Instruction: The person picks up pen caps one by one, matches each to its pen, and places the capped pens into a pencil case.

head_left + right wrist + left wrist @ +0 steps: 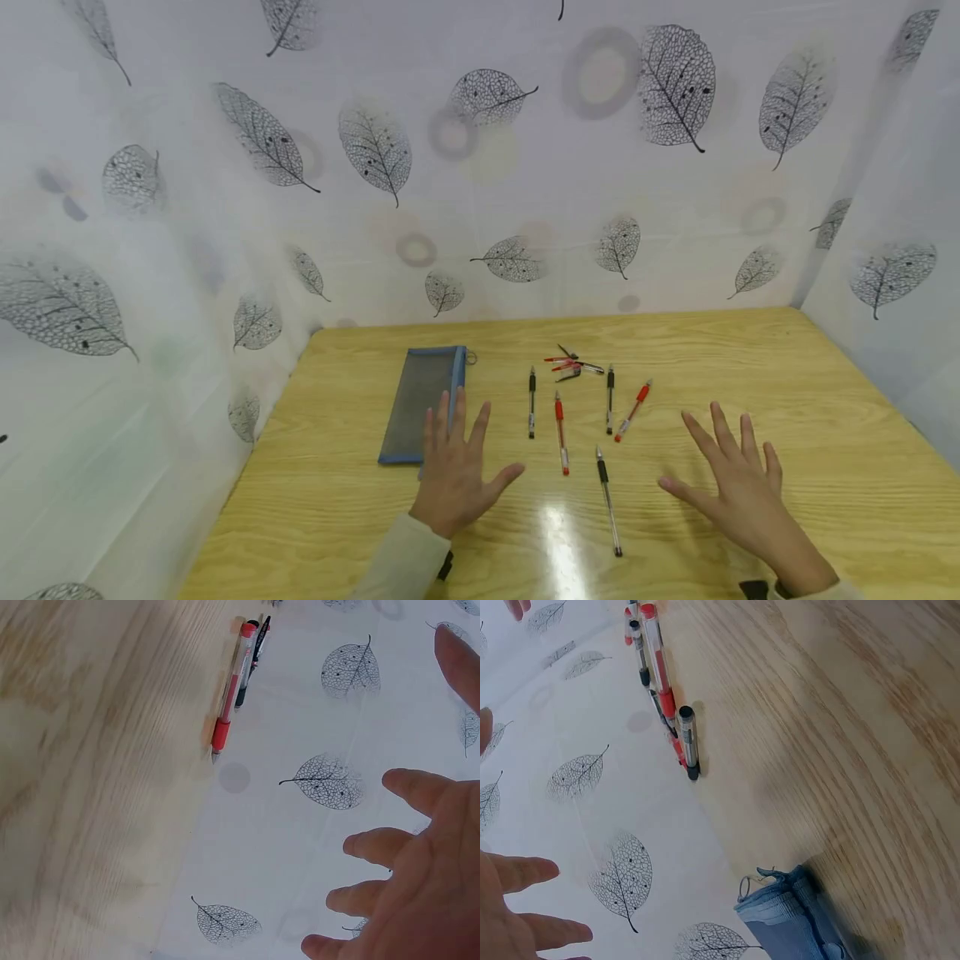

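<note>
My left hand (453,479) is spread with straight fingers, partly covering the near right part of a blue-edged mesh zipper pouch (420,396). Whether it touches the pouch or the table cannot be told. Off to the right my other hand (738,492) has its fingers spread too and holds nothing. Between the hands lie uncapped gel pens: a black one (532,403) nearest the pouch, a red one (561,429), another black one (611,400), a slanted red one (637,406) and a black one (603,471) closest to me. Pen caps (573,364), red and black, form a small pile behind them.
The wood-grain table (810,375) carries everything. A white curtain with leaf prints (513,258) hangs behind the table and along both sides. A small ring (472,357) sits at the pouch's far right corner.
</note>
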Tool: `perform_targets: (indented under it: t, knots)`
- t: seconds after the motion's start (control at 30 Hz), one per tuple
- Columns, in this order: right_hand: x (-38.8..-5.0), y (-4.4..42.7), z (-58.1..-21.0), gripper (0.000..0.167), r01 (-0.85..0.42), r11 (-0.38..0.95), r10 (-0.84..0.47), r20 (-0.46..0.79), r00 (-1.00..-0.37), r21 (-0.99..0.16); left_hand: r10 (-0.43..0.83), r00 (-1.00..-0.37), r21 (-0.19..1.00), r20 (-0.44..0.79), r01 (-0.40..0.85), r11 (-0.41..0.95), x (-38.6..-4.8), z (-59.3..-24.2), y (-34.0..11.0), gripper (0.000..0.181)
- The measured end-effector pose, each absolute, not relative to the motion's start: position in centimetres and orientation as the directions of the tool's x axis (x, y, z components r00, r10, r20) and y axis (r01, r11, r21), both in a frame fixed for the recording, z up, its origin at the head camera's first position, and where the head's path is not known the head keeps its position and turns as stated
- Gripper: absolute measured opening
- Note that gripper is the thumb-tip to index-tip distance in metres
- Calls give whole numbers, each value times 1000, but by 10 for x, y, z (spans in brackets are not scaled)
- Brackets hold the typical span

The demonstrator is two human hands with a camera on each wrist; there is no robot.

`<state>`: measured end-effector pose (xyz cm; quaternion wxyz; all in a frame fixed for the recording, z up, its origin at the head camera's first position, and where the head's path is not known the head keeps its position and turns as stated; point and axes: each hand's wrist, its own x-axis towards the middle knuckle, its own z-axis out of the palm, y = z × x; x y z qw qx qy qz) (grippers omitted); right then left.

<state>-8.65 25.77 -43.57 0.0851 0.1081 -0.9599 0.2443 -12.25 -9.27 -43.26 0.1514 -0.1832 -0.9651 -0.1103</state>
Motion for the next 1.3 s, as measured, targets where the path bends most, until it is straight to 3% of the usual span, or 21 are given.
perform_targets:
  t: [0.27, 0.6, 0.9, 1.07, 1.3]
  knots:
    - [-96, 258, -434, 91, -219, 865, -140, 203, -969, -451, 311, -878, 168, 363, 390, 906, -130, -437, -89, 81]
    - [-113, 258, -428, 89, -295, 854, -161, 322, -933, -428, 309, -862, 192, 402, 409, 892, -144, -435, -81, 75]
    - [-134, 257, -432, 76, -357, 814, -160, 413, -897, -458, 297, -870, 287, 393, 423, 860, -159, -437, -71, 70]
    - [-146, 255, -434, 69, -372, 796, -154, 434, -888, -478, 270, -898, 334, 347, 387, 859, -167, -440, -65, 68]
    - [-161, 255, -436, 60, -356, 800, -140, 426, -894, -483, 225, -959, 428, 172, 278, 860, -175, -440, -56, 68]
